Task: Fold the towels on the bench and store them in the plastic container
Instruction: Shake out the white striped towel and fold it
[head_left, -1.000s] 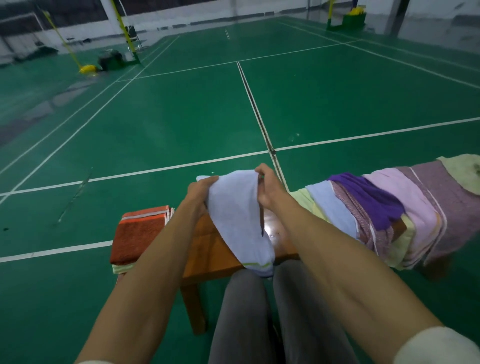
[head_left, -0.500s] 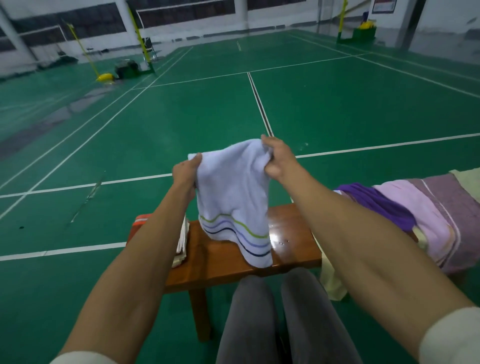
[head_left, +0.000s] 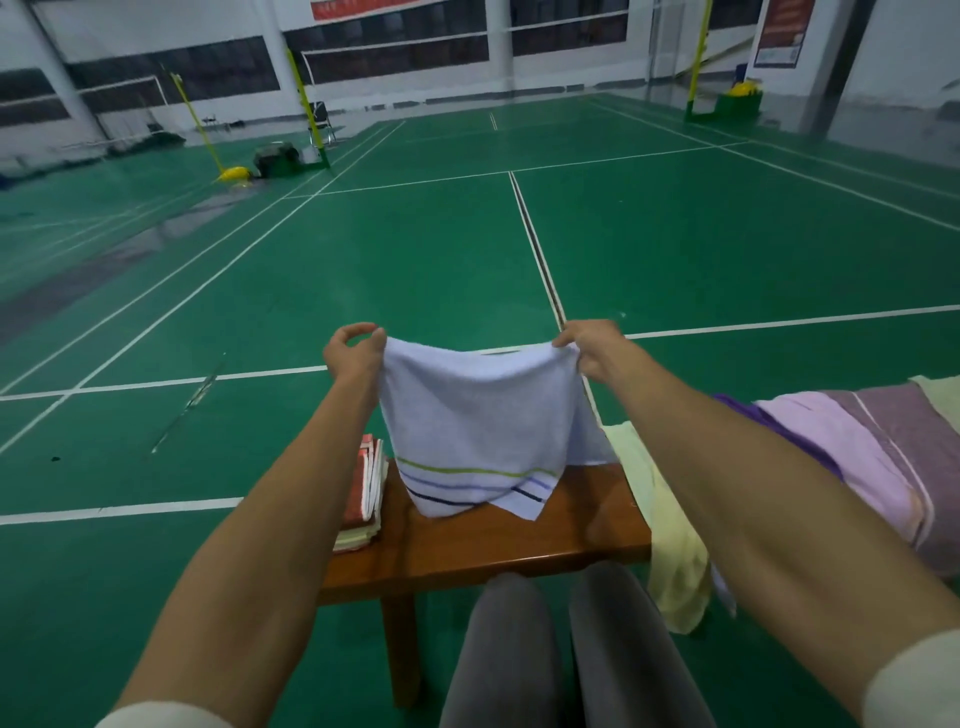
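Note:
A pale blue towel (head_left: 478, 415) with green and dark stripes near its lower edge hangs spread in the air above the wooden bench (head_left: 483, 545). My left hand (head_left: 356, 353) pinches its top left corner and my right hand (head_left: 592, 345) pinches its top right corner. The towel's lower edge brushes the bench top. A stack of folded towels (head_left: 366, 493), orange on top, lies on the bench's left end, partly hidden by my left forearm. Unfolded towels drape over the right part: yellow (head_left: 670, 545), purple (head_left: 743, 410), pink (head_left: 841, 452) and mauve (head_left: 914, 431). No plastic container is in view.
My grey-trousered knees (head_left: 561, 639) sit just in front of the bench. Green court floor (head_left: 415, 260) with white lines stretches all around. Net posts (head_left: 306, 104) and gear stand far off at the back.
My hands have lifted the pale blue towel off the bench and drawn apart, so it now hangs spread wide. The camera has tilted upward.

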